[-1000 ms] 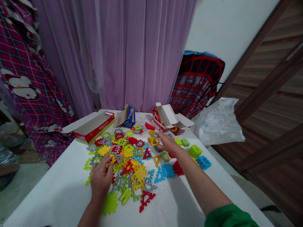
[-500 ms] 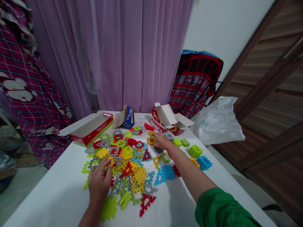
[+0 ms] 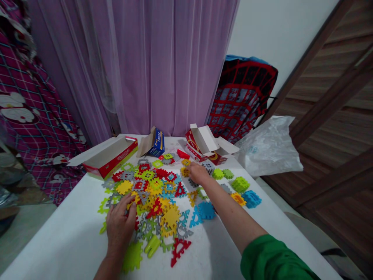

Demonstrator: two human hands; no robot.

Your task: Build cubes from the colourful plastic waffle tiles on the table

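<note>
A loose heap of toothed plastic building pieces [image 3: 170, 217] in yellow, red, green, grey and blue spreads across the white table. My left hand [image 3: 120, 221] rests at the heap's left edge, thumb apart from the fingers, beside some yellow pieces. Farther back, my right hand [image 3: 197, 173] has its fingers curled at a yellow toothed building piece [image 3: 184, 172]; the fingertips are partly hidden. Another small yellow piece [image 3: 185, 162] lies just behind it. Near my right forearm are a blue toothed square [image 3: 206, 210] and a blue triangle [image 3: 195, 217].
Along the back stand an open red-and-green box [image 3: 116, 159], a blue box [image 3: 157, 143] and open red boxes [image 3: 196, 149]. A clear plastic bag [image 3: 269, 149] hangs over the right edge. Joined green [image 3: 240, 184] and blue blocks [image 3: 251, 198] sit at right.
My right hand's fingers have curled in at the yellow piece. My left hand stays almost in place. The view has shifted slightly.
</note>
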